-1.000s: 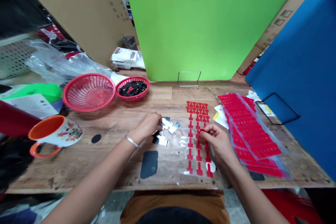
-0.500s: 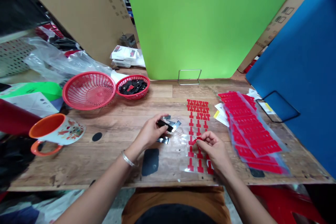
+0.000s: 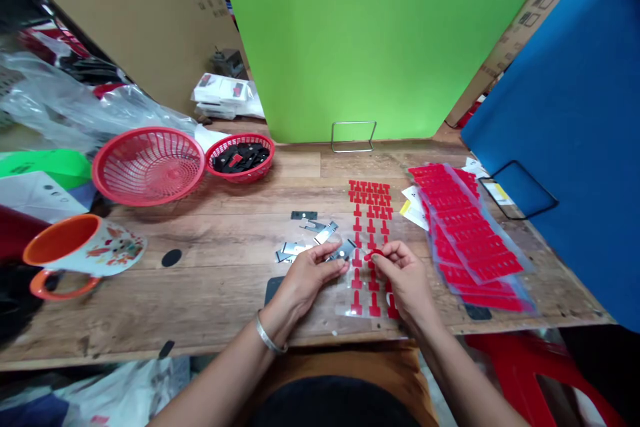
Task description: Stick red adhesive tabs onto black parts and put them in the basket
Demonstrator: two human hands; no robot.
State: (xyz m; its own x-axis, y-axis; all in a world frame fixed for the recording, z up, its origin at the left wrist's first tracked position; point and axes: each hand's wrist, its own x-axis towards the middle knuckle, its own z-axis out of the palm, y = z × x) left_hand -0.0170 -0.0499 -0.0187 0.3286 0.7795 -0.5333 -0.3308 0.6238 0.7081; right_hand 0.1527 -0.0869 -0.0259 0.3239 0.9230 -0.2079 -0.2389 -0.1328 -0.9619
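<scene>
The left hand (image 3: 310,277) pinches a metal plate (image 3: 344,250), its long axis slanting from near left to far right. Just right of it, over the clear sheet (image 3: 365,300), the right hand (image 3: 403,273) grips a red piece (image 3: 373,254), apart from the plate.

metal strips (image 3: 326,233) on wooden table (image 3: 215,260)

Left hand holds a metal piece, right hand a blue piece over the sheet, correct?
The colour is wrong: the head view shows the right hand holding a red piece over the sheet; the left hand holds a metal piece.
</scene>
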